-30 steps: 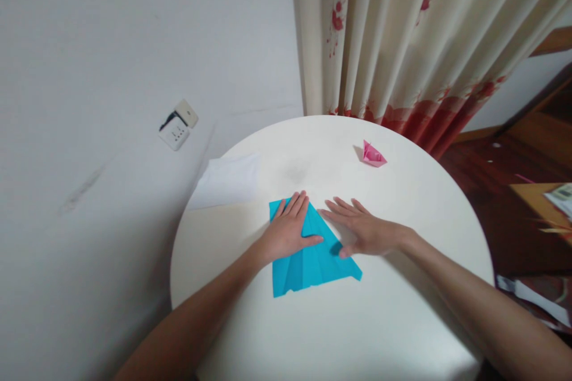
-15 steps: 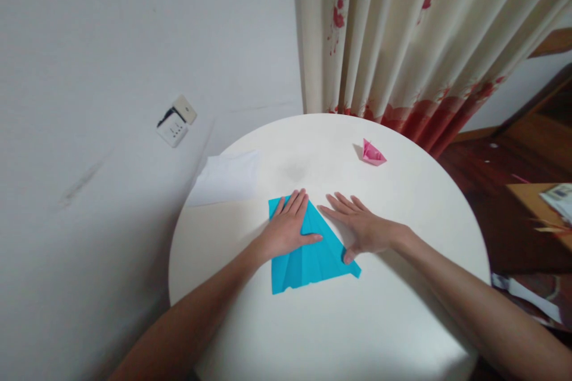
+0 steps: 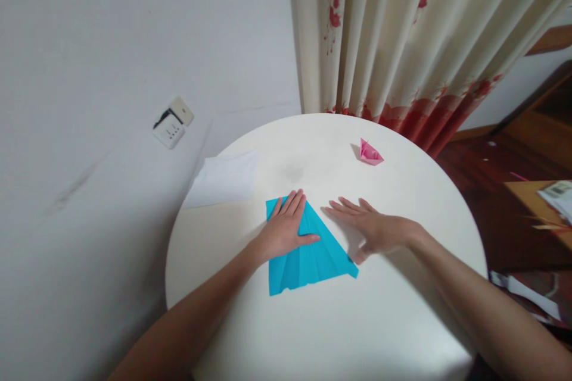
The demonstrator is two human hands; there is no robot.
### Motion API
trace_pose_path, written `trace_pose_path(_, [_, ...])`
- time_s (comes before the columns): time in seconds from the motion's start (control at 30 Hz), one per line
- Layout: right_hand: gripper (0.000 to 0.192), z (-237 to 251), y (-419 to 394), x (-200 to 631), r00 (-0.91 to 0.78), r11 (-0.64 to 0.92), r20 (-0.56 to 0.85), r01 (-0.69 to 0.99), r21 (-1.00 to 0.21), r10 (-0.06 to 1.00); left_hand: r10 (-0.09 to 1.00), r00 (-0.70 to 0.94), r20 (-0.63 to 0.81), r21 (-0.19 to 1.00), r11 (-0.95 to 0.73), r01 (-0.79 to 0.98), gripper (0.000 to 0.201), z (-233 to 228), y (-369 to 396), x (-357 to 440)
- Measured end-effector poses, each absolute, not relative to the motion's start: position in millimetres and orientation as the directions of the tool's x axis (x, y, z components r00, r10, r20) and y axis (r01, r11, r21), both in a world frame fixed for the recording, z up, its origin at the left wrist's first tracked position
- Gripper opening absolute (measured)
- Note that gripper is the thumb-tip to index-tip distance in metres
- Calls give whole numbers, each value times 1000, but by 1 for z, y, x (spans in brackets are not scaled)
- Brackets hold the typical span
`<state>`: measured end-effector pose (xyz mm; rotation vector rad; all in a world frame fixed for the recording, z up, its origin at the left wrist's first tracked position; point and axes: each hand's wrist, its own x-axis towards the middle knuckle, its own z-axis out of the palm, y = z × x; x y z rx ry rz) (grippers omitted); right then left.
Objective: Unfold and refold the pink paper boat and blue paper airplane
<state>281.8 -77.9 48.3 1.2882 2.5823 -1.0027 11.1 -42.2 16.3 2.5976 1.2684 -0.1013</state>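
A creased sheet of blue paper [image 3: 328, 256] lies on the white round table [image 3: 286, 333], with a slanted folded edge along its right side. My left hand [image 3: 286, 226] rests flat on the upper left of the paper, fingers pointing away and thumb out to the right. Beside the slanted edge is my right hand [image 3: 369, 226], fingers spread, holding nothing. Its thumb is close to the paper's lower right corner; whether it touches cannot be made out.
A folded pink paper boat [image 3: 370, 153] stands at the back right of the table. White paper [image 3: 223, 178] lies at the back left. A wall with a socket [image 3: 170, 130] is on the left, and a curtain [image 3: 379, 41] hangs behind the table.
My right hand has shifted slightly right, its thumb moving off the paper's slanted edge. My left hand stays on the paper. The whole view has moved a little.
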Motion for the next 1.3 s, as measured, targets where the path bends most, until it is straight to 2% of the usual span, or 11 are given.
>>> trace_pose_path(0.07, [102,46,-71,280,-632,413,-271,716,-563,726,766,620,-170,189,-592,783,107,16,-42,11])
trace_pose_path(0.13, [88,38,-67,272,-595,434,-163,722,-538,787,767,621,-162,188,-594,782,106,15,-42,11])
trace_pose_path(0.23, [81,22,-66,256,-619,528,-63,715,-459,783,767,622,-156,189,-595,781,107,16,-42,11])
trace_pose_path(0.33, [80,12,-67,246,-617,559,-31,732,-391,786,765,623,-164,194,-594,781,108,17,-43,11])
trace_pose_path(0.53, [68,14,-69,244,-620,580,-32,750,-317,784,771,618,-156,221,-582,782,105,17,-43,10])
trace_pose_path(0.77, [65,16,-71,239,-603,560,-56,767,-313,796,773,616,-152,260,-570,780,109,14,-37,6])
trace_pose_path(1.3, [66,23,-73,237,-591,532,-114,781,-326,798,866,500,12,304,-479,823,55,14,-22,6])
